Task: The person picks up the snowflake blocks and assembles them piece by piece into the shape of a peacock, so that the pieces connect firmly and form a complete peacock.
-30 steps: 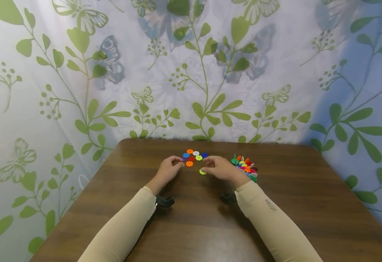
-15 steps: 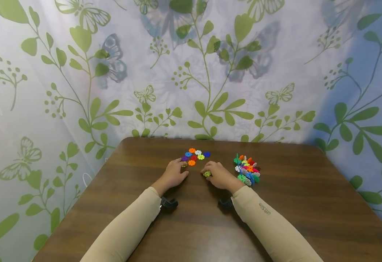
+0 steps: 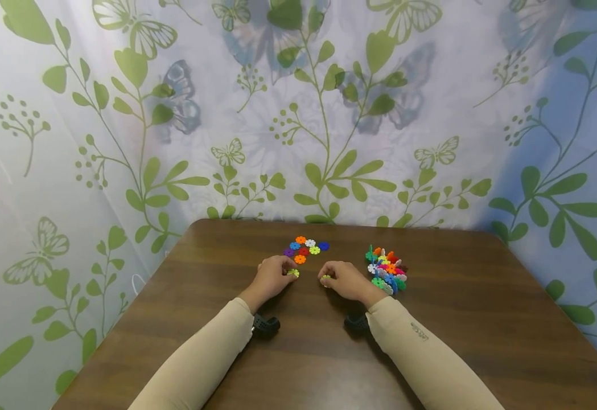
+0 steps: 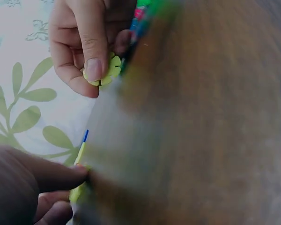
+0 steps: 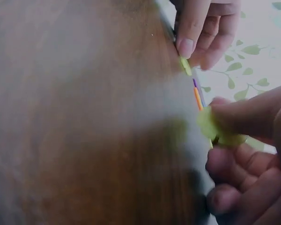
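Note:
My left hand (image 3: 274, 277) pinches a yellow-green flower-shaped plastic disc (image 3: 294, 273) between thumb and fingers, just in front of a loose group of discs. To its right, my right hand (image 3: 346, 280) pinches another yellow-green flower disc (image 5: 207, 123). The two held discs are a short gap apart. In the left wrist view, the right hand's disc (image 4: 113, 69) shows its notched petals beneath the thumb. Behind the hands lie an orange disc (image 3: 300, 259), a red disc (image 3: 303, 251), a purple disc (image 3: 289, 252) and a lighter yellow-green disc (image 3: 315, 250).
A heap of mixed coloured flower discs (image 3: 390, 272) lies right of the right hand. Farther back are a white disc (image 3: 311, 243) and a dark blue disc (image 3: 324, 246). The brown wooden table (image 3: 298, 364) ends at a leaf-and-butterfly patterned curtain (image 3: 298, 142).
My left hand reached a yellow-green disc beside the purple one, then drew it toward me, away from the group. The right hand, still holding its disc, came slightly nearer to me.

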`<state>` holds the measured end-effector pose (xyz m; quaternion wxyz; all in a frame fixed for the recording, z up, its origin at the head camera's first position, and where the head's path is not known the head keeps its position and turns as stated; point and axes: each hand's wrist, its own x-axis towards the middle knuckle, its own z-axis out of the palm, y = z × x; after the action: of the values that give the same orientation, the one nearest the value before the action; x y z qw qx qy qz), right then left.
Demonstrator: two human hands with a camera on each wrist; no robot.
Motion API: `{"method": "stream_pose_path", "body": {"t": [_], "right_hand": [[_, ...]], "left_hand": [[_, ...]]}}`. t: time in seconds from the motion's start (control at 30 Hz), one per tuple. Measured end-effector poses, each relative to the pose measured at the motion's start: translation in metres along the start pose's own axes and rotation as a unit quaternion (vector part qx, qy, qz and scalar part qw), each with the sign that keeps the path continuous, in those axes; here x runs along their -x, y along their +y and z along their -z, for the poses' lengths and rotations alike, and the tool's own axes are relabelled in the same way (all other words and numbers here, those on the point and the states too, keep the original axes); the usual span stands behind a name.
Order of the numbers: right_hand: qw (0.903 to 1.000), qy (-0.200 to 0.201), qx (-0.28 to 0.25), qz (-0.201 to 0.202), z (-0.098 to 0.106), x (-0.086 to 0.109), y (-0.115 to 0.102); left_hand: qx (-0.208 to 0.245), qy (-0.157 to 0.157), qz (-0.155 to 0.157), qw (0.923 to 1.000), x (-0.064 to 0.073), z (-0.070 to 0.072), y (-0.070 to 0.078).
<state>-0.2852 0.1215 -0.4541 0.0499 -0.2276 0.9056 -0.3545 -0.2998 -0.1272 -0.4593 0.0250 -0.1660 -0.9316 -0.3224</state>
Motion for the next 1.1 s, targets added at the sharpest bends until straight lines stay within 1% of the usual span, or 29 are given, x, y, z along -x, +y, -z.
{"method": "stream_pose_path", "body": {"t": [0.07,0.13,0.2,0.27,0.37,0.5,0.63,0.7,0.77,0.9,1.03,1.1], "right_hand": [[0.9998,0.000,-0.020,0.009,0.000,0.000,0.000],[0.9985,0.004,-0.052,0.014,0.000,0.000,0.000],[0.9952,0.009,-0.097,0.015,-0.001,0.000,0.000],[0.9893,0.020,-0.144,0.010,-0.001,0.000,0.000],[0.9742,0.043,-0.222,0.003,-0.002,0.000,0.000],[0.9475,0.075,-0.310,-0.014,-0.003,0.000,0.001],[0.9223,0.100,-0.372,-0.033,-0.005,0.000,0.002],[0.9129,0.102,-0.393,-0.036,-0.005,0.000,0.001],[0.9082,0.096,-0.406,-0.036,-0.005,0.000,0.000],[0.9042,0.084,-0.418,-0.032,-0.004,-0.001,-0.003],[0.8988,0.097,-0.426,-0.035,-0.004,-0.001,-0.004],[0.8950,0.099,-0.433,-0.037,-0.004,-0.001,-0.004]], "left_hand": [[0.036,-0.008,0.000,0.9993,0.000,0.000,-0.001],[0.064,-0.017,-0.002,0.9978,0.000,0.000,0.000],[0.084,-0.026,-0.008,0.9961,0.000,0.000,0.001],[0.092,-0.032,-0.016,0.9952,0.000,0.000,0.002],[0.107,-0.031,-0.033,0.9932,0.000,-0.002,0.003],[0.155,-0.018,-0.054,0.9863,0.000,-0.005,0.004],[0.199,0.000,-0.066,0.9777,0.002,-0.007,0.008],[0.211,0.011,-0.072,0.9747,0.002,-0.007,0.009],[0.218,0.018,-0.074,0.9730,0.003,-0.008,0.010],[0.212,0.035,-0.084,0.9731,0.003,-0.007,0.011],[0.207,0.059,-0.091,0.9724,0.003,-0.007,0.012],[0.214,0.064,-0.090,0.9705,0.004,-0.007,0.012]]}}
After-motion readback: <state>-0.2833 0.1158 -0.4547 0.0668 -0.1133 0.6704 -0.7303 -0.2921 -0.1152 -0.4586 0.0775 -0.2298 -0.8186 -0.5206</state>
